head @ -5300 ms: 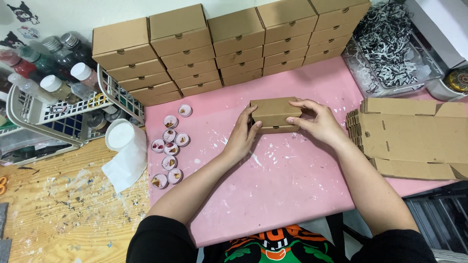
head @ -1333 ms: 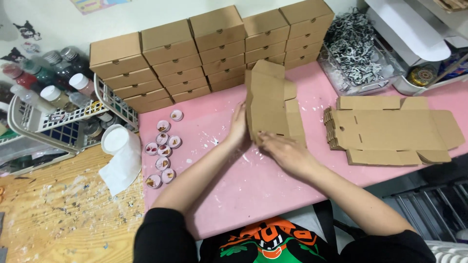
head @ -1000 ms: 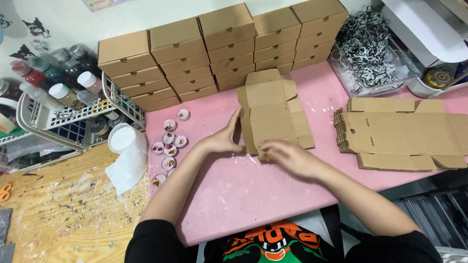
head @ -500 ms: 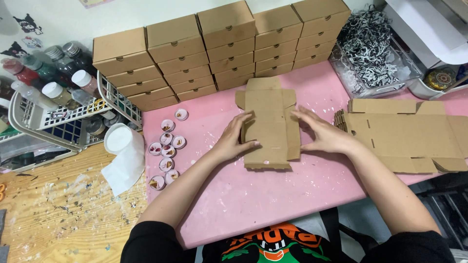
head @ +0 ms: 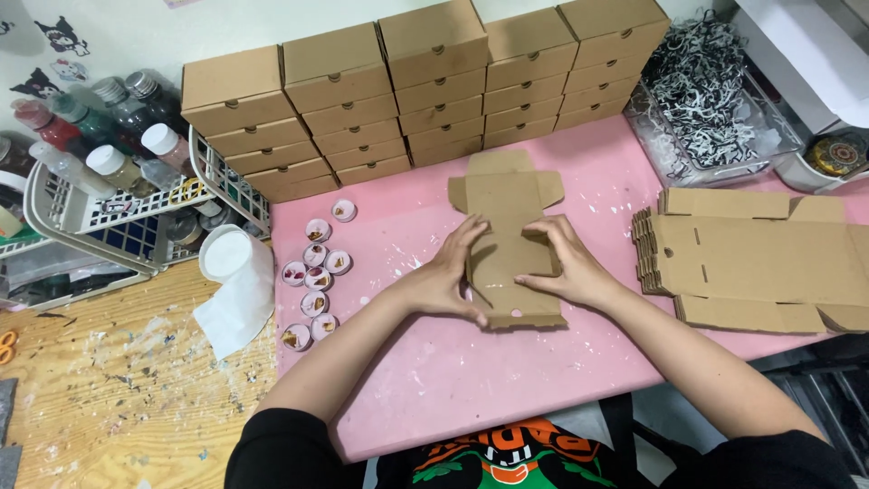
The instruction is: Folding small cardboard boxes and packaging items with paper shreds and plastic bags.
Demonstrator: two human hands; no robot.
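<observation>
**Flat blank pressed down, folding barely begun**

A flat brown die-cut cardboard box blank [head: 509,243] lies on the pink work mat [head: 434,380], between both hands. The left hand [head: 444,282] presses on its left edge with fingers spread; the right hand [head: 566,267] rests flat on its right side, pinching nothing. Judging by the rows of finished brown cardboard boxes [head: 398,91] stacked behind, many are done, while a pile of unfolded brown blanks [head: 760,263] waits at right. Half a second ago both hands sat at the outer flaps; now they have drawn inward onto the middle panel.
</observation>
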